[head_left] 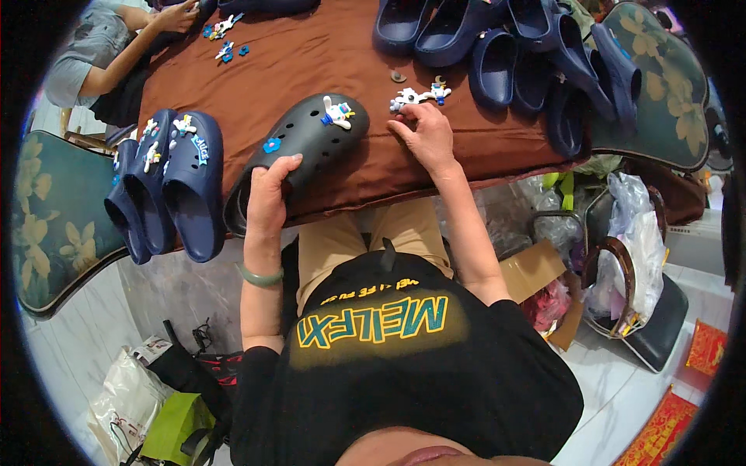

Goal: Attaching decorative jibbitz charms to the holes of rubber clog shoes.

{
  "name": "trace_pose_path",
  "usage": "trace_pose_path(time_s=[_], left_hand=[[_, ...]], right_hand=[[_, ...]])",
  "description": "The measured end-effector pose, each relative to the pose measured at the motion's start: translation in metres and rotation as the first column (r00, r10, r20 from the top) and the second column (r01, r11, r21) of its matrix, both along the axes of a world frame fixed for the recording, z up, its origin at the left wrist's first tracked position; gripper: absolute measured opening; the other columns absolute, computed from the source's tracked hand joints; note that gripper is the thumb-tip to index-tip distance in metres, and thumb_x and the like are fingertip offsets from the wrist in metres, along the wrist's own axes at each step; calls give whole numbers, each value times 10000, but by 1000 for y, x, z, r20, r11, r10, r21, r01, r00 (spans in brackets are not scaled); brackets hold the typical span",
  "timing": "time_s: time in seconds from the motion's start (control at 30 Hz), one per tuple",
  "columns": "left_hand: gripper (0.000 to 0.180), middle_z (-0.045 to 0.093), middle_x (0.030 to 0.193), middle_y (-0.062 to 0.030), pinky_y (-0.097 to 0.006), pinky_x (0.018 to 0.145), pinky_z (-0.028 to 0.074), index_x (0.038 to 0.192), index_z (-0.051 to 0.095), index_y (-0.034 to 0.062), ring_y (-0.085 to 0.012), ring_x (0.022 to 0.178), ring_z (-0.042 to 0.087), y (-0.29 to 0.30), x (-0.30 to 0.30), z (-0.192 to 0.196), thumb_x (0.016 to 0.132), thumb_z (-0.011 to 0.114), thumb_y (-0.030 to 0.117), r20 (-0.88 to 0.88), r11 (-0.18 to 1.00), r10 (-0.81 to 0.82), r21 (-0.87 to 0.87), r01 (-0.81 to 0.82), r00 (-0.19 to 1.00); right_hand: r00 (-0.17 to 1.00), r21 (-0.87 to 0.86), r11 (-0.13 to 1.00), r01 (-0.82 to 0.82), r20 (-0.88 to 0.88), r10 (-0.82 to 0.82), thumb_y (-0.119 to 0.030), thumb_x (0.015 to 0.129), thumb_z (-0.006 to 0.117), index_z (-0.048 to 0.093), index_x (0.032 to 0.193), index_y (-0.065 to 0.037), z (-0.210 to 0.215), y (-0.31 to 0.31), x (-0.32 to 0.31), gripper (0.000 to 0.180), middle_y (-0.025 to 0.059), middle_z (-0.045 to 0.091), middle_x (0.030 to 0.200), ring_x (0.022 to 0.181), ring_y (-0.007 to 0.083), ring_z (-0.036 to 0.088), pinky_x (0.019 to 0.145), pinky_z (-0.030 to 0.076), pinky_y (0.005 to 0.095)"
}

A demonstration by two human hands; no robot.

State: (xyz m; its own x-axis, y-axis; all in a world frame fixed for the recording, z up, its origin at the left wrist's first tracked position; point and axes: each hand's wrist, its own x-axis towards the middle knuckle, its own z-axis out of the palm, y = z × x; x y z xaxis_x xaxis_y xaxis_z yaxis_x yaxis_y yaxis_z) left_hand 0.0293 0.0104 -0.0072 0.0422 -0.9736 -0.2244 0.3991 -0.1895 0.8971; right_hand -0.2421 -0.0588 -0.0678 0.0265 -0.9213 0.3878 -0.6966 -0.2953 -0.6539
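My left hand (268, 193) grips a dark clog (307, 144) by its heel end, the thumb on its upper. The clog is held tilted over the near table edge; a white cartoon shoe charm (337, 113) and a blue flower charm (271, 145) sit in its holes. My right hand (427, 138) reaches over the table to the right of the toe. Its thumb and forefinger are apart, the fingertips at a white shoe charm (409, 98) lying on the cloth. Another white and blue charm (439, 91) lies just beyond.
Navy clogs with charms (192, 182) stand at the left table edge. Several plain navy clogs (494, 70) crowd the far right of the brown tablecloth (342, 54). A co-worker's arm (128, 58) is at far left, near loose charms (224, 51). Chairs (70, 225) flank the table.
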Motion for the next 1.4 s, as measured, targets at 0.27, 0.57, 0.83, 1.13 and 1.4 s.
trace_pose_path(time_s=[0.27,0.57,0.83,1.13,1.4], left_hand=[[374,613,1050,-16,-275,878,441,1106,598,25,-113,959,565,13,-11,-8,739,668,45,26,990,-120,-70,121,992],[353,606,1072,-13,-278,867,447,1106,603,30,-116,966,563,20,-7,3,759,670,34,-70,985,-109,-138,99,992],[199,640,918,-3,-278,783,474,970,656,20,-123,830,599,20,-3,3,777,636,66,23,984,-178,11,178,984],[237,618,967,-47,-283,776,487,980,606,-39,-139,841,603,14,-1,-21,778,634,82,-6,984,-140,-113,139,990],[383,610,1063,-62,-304,866,460,1122,569,-29,-167,927,592,23,-16,-8,750,630,40,34,972,-179,-146,182,983]], right_hand=[[995,-246,969,40,98,-17,-48,821,645,663,981,-60,7,13,-3,161,109,620,970,921,271,585,791,480,355],[912,-356,841,-408,-122,391,-16,718,703,658,914,-62,101,22,91,207,63,643,856,870,232,605,787,476,348],[749,-338,827,-450,-647,143,-226,664,617,613,597,-182,73,-3,128,80,-3,586,655,708,182,600,673,468,339],[768,-414,734,-539,-599,226,-199,727,576,627,900,-90,69,19,115,210,38,624,876,884,190,572,853,405,355],[617,-168,691,-703,-627,475,-297,615,660,697,659,-219,94,-19,108,97,-67,634,733,911,166,529,825,397,369]])
